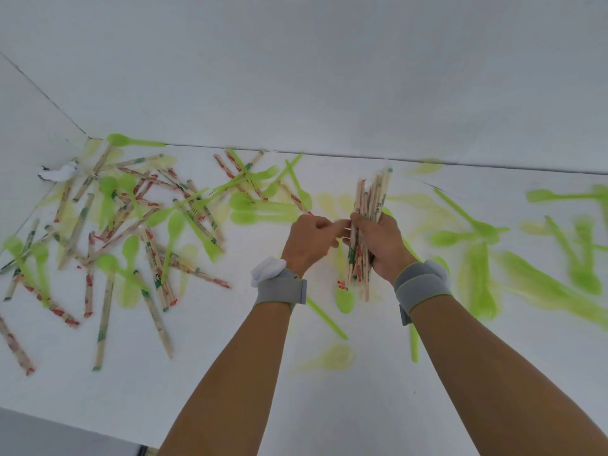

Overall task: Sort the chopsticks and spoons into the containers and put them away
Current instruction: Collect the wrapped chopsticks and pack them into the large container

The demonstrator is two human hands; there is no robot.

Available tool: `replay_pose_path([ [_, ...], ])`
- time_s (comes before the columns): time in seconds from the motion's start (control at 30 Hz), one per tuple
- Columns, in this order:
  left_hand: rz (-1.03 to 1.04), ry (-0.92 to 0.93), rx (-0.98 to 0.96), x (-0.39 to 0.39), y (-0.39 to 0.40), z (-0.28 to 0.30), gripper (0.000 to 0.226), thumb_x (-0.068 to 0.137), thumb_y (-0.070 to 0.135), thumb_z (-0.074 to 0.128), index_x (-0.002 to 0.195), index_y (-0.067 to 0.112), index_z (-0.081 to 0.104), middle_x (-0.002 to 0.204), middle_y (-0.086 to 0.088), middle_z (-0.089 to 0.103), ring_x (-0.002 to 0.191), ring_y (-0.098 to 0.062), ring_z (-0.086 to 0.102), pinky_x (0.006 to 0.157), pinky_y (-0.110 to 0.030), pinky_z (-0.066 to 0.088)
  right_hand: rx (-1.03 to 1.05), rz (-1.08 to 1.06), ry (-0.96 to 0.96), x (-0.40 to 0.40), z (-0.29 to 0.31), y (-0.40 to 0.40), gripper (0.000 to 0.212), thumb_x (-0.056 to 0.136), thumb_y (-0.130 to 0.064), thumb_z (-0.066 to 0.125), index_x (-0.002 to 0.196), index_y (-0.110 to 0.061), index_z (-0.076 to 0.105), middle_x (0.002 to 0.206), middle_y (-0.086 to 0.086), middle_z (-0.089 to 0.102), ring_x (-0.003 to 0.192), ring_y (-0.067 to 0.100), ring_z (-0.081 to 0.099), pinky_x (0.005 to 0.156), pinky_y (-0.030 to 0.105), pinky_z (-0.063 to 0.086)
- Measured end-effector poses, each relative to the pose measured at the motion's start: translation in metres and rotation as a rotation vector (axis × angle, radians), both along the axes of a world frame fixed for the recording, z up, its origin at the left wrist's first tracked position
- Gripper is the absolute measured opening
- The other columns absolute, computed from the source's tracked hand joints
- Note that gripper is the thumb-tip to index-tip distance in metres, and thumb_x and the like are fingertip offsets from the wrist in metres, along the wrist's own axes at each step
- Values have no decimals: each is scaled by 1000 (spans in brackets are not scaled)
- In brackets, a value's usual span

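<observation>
My right hand (381, 243) grips an upright bundle of wrapped chopsticks (371, 199) above the middle of the white table (230, 373). My left hand (307, 240) is right beside it, fingers curled, its fingertips touching the bundle's left side; whether it pinches a chopstick I cannot tell. Many more wrapped chopsticks (105, 311) lie scattered over the left part of the table, mixed with green plastic spoons (172, 232) and forks. More green spoons (460, 236) lie on the right side. No container is in view.
A white wall (329, 77) stands behind the table's far edge. A small white object (59, 172) lies in the far left corner. The table's near left edge (49, 419) borders a grey surface. Grey bands wrap both wrists.
</observation>
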State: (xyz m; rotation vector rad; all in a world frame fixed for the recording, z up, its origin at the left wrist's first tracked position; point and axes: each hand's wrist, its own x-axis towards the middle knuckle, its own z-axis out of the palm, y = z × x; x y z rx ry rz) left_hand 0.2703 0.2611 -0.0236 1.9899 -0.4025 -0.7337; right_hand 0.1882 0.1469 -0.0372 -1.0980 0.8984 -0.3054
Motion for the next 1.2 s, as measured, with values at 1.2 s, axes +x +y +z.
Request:
replay_pose_path([
  [1.2, -151, -134, -100, -14, 26, 1, 32, 89, 15, 56, 61, 1, 48, 53, -6, 48, 53, -12, 35, 57, -27, 32, 122, -8, -76, 9, 12, 20, 18, 102, -18, 61, 112, -5, 65, 94, 10, 75, 74, 24, 70, 68, 37, 62],
])
